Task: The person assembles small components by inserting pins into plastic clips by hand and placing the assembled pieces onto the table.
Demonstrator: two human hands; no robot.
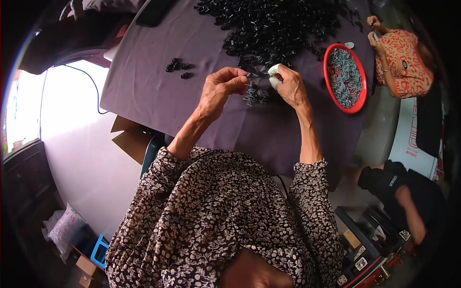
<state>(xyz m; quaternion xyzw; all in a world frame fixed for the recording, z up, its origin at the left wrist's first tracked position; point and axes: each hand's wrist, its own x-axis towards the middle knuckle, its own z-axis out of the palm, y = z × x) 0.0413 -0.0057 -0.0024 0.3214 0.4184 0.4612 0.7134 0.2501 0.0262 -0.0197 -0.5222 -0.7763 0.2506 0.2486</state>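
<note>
A small dark part (249, 75) is pinched between the thumb and fingertips of the left hand (218, 89), which is held just above the surface (144, 91), a table covered in purple cloth. The right hand (288, 86) is raised just beside it, fingers pressed together toward the same part; two of its fingertips are wrapped in white tape (273, 76). Whether the right grip actually closes on the part cannot be told, as the piece is too small and partly hidden.

Directly below the two hands a small cluster of grey metal pieces (254, 96) lies on the cloth. Behind the hands, a large heap of black parts (273, 26) is spread across the far side of the surface. A few loose black parts (178, 67) lie apart to the left. A red bowl (330, 57) filled with grey metal pieces is set to the right, near the surface's edge.

Both forearms are bare below patterned sleeves (216, 206). Another person in a red-patterned top (406, 60) is seated at the far right, and a third person's arm in a dark sleeve (384, 180) is seen lower right. Cardboard (127, 137) lies on the floor beneath the left edge.
</note>
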